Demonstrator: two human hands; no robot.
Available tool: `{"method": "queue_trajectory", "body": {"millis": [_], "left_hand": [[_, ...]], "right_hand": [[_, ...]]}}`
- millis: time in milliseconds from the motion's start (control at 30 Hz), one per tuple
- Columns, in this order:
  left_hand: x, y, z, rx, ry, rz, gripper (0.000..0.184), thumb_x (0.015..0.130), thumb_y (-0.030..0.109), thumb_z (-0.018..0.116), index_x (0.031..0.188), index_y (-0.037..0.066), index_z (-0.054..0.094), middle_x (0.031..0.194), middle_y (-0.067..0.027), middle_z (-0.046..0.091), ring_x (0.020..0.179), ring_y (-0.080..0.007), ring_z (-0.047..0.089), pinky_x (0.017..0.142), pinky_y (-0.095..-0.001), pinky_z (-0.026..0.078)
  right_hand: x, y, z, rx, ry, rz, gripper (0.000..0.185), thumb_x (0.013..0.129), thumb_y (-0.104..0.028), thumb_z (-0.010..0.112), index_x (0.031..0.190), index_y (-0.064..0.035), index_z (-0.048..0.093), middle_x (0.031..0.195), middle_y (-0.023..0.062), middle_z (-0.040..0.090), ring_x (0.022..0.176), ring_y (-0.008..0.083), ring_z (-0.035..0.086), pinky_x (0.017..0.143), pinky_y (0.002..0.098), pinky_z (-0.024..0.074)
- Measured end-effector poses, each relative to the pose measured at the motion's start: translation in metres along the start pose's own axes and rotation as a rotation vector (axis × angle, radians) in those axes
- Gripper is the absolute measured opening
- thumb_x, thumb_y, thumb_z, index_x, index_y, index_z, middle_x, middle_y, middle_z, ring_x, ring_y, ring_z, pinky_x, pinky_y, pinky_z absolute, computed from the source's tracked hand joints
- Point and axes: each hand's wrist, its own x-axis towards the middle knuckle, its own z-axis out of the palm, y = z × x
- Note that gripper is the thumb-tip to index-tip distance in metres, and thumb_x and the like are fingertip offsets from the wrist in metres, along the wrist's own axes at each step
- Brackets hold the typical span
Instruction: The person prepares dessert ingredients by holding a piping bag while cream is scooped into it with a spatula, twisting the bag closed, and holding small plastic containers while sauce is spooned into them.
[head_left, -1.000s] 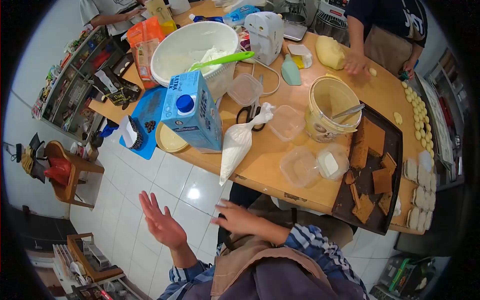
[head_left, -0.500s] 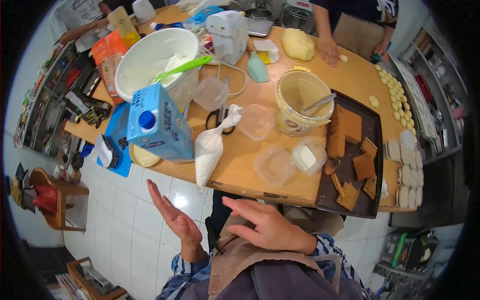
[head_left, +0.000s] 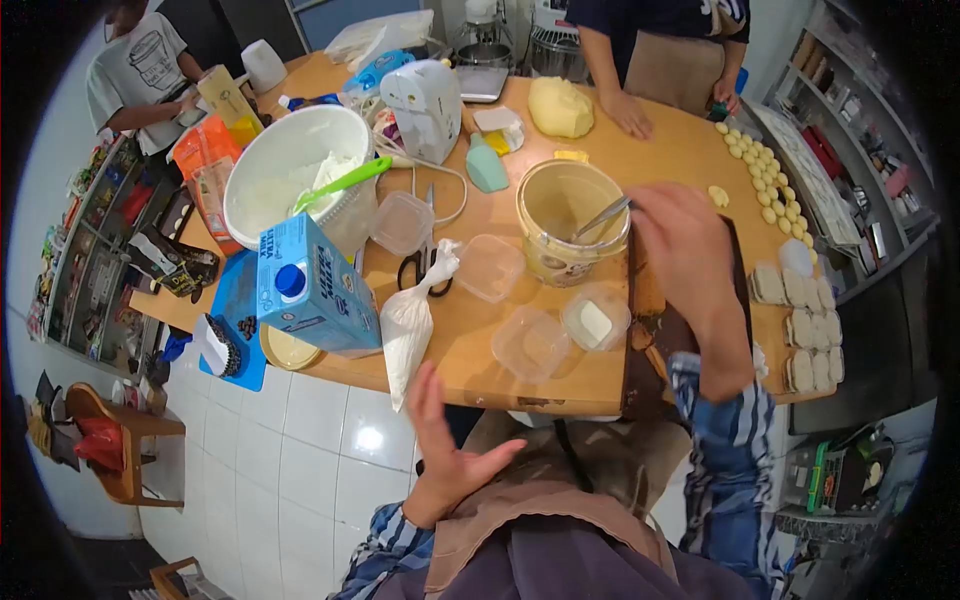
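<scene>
My right hand (head_left: 685, 250) reaches over the dark baking tray (head_left: 738, 285), its fingers closed at the handle end of a metal spoon (head_left: 602, 217). That spoon leans in a tub (head_left: 570, 235) with a light-brown residue on its walls. Brown cake (head_left: 648, 290) on the tray is mostly hidden under the hand and forearm. Just off the table's front edge, my left hand (head_left: 450, 455) is open and holds nothing, fingers up and thumb spread. Near its fingertips lies a filled white piping bag (head_left: 408, 325), its tip over the edge.
A blue milk carton (head_left: 315, 295) and a white bowl (head_left: 290, 215) with a green spatula (head_left: 345, 186) stand left. Clear plastic containers (head_left: 530, 343) lie centrally. Dough (head_left: 560, 107) and small dough balls (head_left: 765, 180) sit beyond, near a co-worker's hand (head_left: 626, 115).
My hands have parted. The right went forward and right, from in front of my apron to the spoon; the left moved rightward in view and stayed open. The camera view has shifted a little.
</scene>
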Motion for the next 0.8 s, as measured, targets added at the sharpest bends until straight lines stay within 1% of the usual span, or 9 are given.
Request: {"method": "queue_trajectory", "body": {"millis": [67, 133, 200, 300, 400, 467, 567, 700, 800], "left_hand": [[0.023, 0.014, 0.009, 0.008, -0.081, 0.043, 0.092, 0.064, 0.038, 0.079, 0.132, -0.003, 0.033, 0.136, -0.0229, 0.03, 0.126, -0.0369, 0.031, 0.104, -0.0449, 0.026], [0.05, 0.017, 0.02, 0.011, -0.09, 0.049, 0.078, 0.066, 0.03, 0.078, 0.126, -0.003, 0.04, 0.132, -0.0238, 0.035, 0.122, -0.0381, 0.035, 0.1, -0.0444, 0.03], [0.08, 0.019, 0.028, -0.004, -0.089, 0.028, 0.064, 0.07, 0.026, 0.075, 0.119, -0.004, 0.047, 0.126, -0.0245, 0.041, 0.115, -0.0376, 0.042, 0.096, -0.043, 0.035], [0.132, 0.019, 0.037, -0.114, -0.091, -0.087, 0.048, 0.077, 0.025, 0.069, 0.108, -0.008, 0.054, 0.113, -0.0252, 0.051, 0.102, -0.0345, 0.053, 0.086, -0.04, 0.044], [0.178, 0.011, 0.051, -0.22, -0.149, -0.309, 0.045, 0.081, 0.028, 0.065, 0.104, -0.009, 0.056, 0.104, -0.0229, 0.057, 0.092, -0.0289, 0.059, 0.078, -0.0371, 0.048], [0.199, -0.01, 0.064, -0.123, -0.24, -0.44, 0.044, 0.083, 0.03, 0.064, 0.105, -0.008, 0.057, 0.106, -0.0172, 0.057, 0.09, -0.0212, 0.059, 0.077, -0.0343, 0.048], [0.21, -0.022, 0.077, -0.182, -0.504, -0.669, 0.043, 0.083, 0.032, 0.063, 0.105, -0.004, 0.058, 0.098, -0.0107, 0.057, 0.085, -0.0196, 0.058, 0.076, -0.0339, 0.048], [0.205, -0.033, 0.088, -0.514, -0.442, -0.761, 0.031, 0.083, 0.027, 0.064, 0.099, 0.001, 0.057, 0.093, -0.0052, 0.057, 0.081, -0.0163, 0.056, 0.076, -0.0363, 0.047], [0.199, -0.039, 0.089, -0.731, -0.501, -0.756, 0.021, 0.083, 0.022, 0.065, 0.094, 0.006, 0.055, 0.094, -0.004, 0.057, 0.084, -0.0146, 0.057, 0.077, -0.0375, 0.048]], "right_hand": [[0.02, 0.027, 0.028, -0.009, -0.284, -0.128, 0.013, 0.076, -0.007, 0.055, 0.083, -0.0038, 0.066, 0.079, 0.0128, 0.062, 0.085, 0.028, 0.057, 0.073, 0.0394, 0.0468], [0.038, 0.035, 0.05, -0.214, -0.561, -0.201, 0.015, 0.078, -0.009, 0.053, 0.08, -0.0064, 0.068, 0.083, 0.0093, 0.064, 0.084, 0.0268, 0.058, 0.071, 0.04, 0.0458], [0.049, 0.018, 0.06, -0.442, -0.765, -0.119, 0.015, 0.077, -0.01, 0.055, 0.082, -0.0092, 0.069, 0.087, 0.006, 0.066, 0.088, 0.0248, 0.058, 0.073, 0.0398, 0.0444], [0.054, 0.014, 0.075, -0.425, -0.86, -0.07, 0.015, 0.079, -0.013, 0.056, 0.085, -0.0112, 0.069, 0.09, 0.0049, 0.067, 0.092, 0.0234, 0.058, 0.077, 0.0401, 0.0421], [0.057, 0.008, 0.065, -0.39, -0.871, -0.106, 0.013, 0.072, -0.008, 0.061, 0.082, -0.0095, 0.069, 0.084, 0.0089, 0.065, 0.088, 0.0246, 0.059, 0.073, 0.0377, 0.0456], [0.049, 0.01, 0.063, -0.385, -0.706, -0.156, 0.01, 0.072, -0.01, 0.06, 0.079, -0.0088, 0.068, 0.082, 0.0079, 0.064, 0.086, 0.0231, 0.059, 0.07, 0.0379, 0.0448], [0.037, 0.013, 0.054, -0.433, -0.471, -0.199, 0.009, 0.071, -0.011, 0.06, 0.073, -0.0079, 0.068, 0.078, 0.0072, 0.062, 0.083, 0.0219, 0.057, 0.067, 0.0374, 0.0437], [0.023, 0.019, 0.039, -0.486, -0.431, -0.197, 0.01, 0.07, -0.015, 0.062, 0.075, -0.0113, 0.069, 0.08, 0.005, 0.061, 0.084, 0.0208, 0.058, 0.071, 0.0355, 0.0429], [0.01, 0.031, 0.04, -0.486, -0.255, -0.256, 0.01, 0.067, -0.014, 0.062, 0.071, -0.0089, 0.068, 0.077, 0.0063, 0.06, 0.079, 0.0195, 0.058, 0.06, 0.0326, 0.0462]]}}
